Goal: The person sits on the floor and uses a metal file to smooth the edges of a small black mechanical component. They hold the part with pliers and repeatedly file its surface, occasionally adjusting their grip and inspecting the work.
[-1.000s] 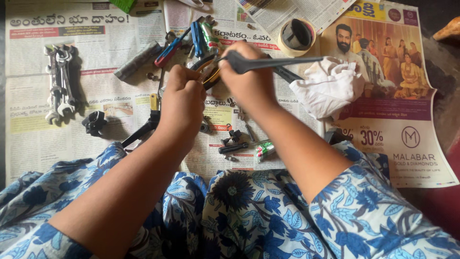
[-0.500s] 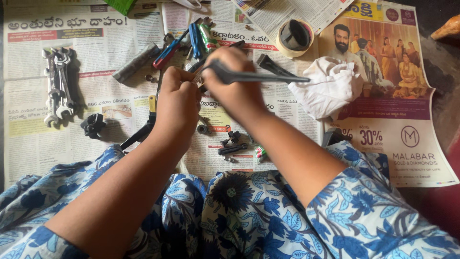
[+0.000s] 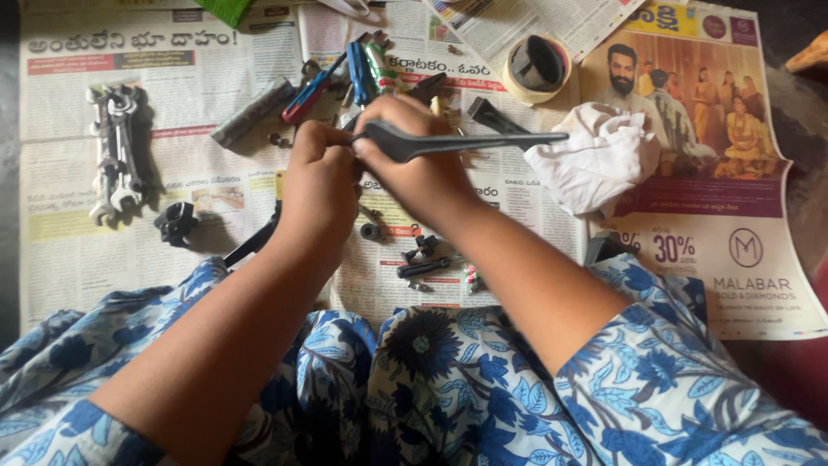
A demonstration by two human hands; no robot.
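Note:
My right hand [image 3: 423,160] grips a long dark grey metal tool [image 3: 466,142] by its thick end, and the shaft points right over the newspaper. My left hand [image 3: 321,177] is closed right beside it, touching the tool's left end; what its fingers pinch is hidden. Both hands hover over small black and metal parts [image 3: 418,259] lying on the newspaper [image 3: 78,250]. My blue flowered sleeves fill the bottom of the view.
Several spanners [image 3: 114,151] lie at the left, with a small black part [image 3: 176,223] below them. Screwdrivers and blue-handled tools [image 3: 345,73] sit at the top middle, a tape roll [image 3: 535,67] behind, and a crumpled white cloth [image 3: 599,160] at the right.
Both hands have shifted slightly left and away from me together, and the tool's shaft has levelled a little. Nothing was let go.

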